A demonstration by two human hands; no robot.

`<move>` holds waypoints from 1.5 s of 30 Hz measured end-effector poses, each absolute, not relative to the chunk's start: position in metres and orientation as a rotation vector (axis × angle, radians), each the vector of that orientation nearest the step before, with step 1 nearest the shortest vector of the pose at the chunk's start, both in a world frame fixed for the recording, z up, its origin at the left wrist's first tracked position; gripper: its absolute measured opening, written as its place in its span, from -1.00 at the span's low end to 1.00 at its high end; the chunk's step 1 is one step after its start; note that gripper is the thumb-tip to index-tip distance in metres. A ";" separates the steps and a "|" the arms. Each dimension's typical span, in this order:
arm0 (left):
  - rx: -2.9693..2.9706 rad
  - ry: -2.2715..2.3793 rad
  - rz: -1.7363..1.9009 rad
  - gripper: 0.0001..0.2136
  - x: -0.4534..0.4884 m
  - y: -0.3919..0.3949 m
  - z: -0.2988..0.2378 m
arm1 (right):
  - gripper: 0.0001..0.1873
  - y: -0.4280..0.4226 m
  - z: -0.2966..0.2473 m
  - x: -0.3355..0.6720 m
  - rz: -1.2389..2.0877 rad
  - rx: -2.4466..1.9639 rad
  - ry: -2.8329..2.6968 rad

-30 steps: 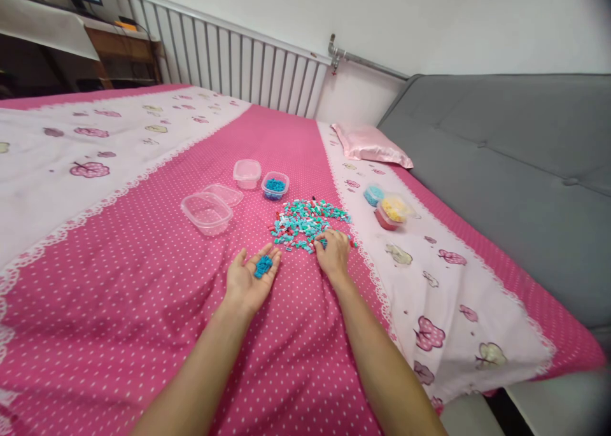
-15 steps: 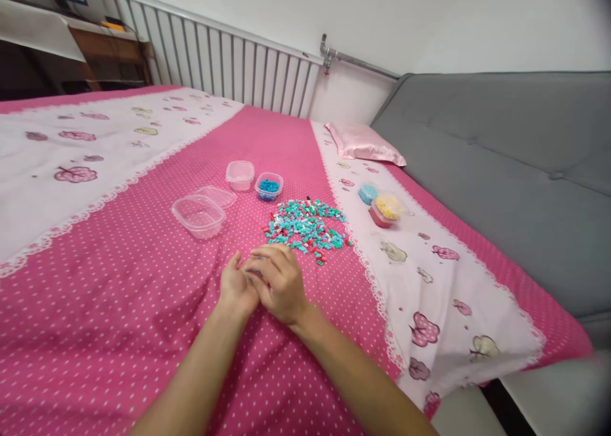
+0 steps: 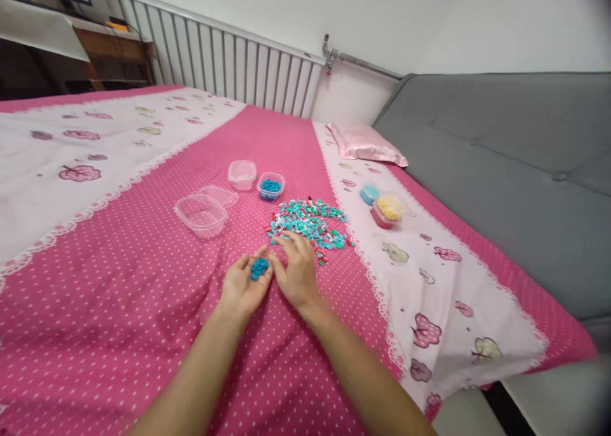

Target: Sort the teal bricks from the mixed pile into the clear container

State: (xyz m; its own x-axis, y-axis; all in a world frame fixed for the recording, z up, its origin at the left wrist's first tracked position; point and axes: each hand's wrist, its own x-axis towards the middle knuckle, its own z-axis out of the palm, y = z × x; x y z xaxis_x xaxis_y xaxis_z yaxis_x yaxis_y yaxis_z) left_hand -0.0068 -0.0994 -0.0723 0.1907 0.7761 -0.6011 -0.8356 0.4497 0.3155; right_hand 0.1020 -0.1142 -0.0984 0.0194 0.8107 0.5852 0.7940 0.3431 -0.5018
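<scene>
A bed (image 3: 157, 321) with a pink dotted cover spreads before you, with a grey padded panel (image 3: 506, 149) along its right side and a pink pillow (image 3: 367, 144) near that panel. On the cover lies a loose pile of small mixed-colour pieces (image 3: 312, 225). Your right hand (image 3: 300, 274) is at the pile's near edge, fingers loosely curved, thumb standing apart; you can't tell whether anything sits beneath them. Your left hand (image 3: 242, 288) is just beside it, palm up, fingers spread and slightly cupped. Beyond your left hand is an uncovered clear container (image 3: 200, 225); just behind the pile, a smaller tub (image 3: 270, 196) holds blue pieces. Smallest, a little heap of blue pieces (image 3: 259, 268) rests on your left palm and fingers.
</scene>
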 end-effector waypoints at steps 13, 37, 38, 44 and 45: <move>-0.128 0.884 1.194 -0.72 -0.011 -0.097 -0.075 | -0.44 -0.052 -0.147 0.199 0.025 -2.078 -1.217; -0.116 0.896 1.191 -0.73 -0.003 -0.096 -0.072 | -0.68 -0.074 -0.126 0.181 0.147 -1.604 -2.155; -0.118 0.896 1.191 -0.73 -0.003 -0.096 -0.072 | -0.70 -0.074 -0.126 0.189 0.127 -1.650 -2.123; -0.135 0.899 1.196 -0.74 -0.005 -0.096 -0.072 | -0.68 -0.068 -0.142 0.232 -0.003 -1.909 -1.772; -0.137 0.899 1.195 -0.74 -0.005 -0.096 -0.072 | -0.65 -0.066 -0.146 0.237 -0.032 -1.929 -1.707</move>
State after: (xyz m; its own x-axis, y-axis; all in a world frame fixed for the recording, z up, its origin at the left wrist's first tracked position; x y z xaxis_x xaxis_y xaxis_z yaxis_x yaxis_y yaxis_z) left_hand -0.0054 -0.0964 -0.0716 0.0769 0.7432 -0.6647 -0.8447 0.4027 0.3525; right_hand 0.2365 -0.0655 -0.1463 0.1896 0.9085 0.3724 0.9220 -0.0343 -0.3857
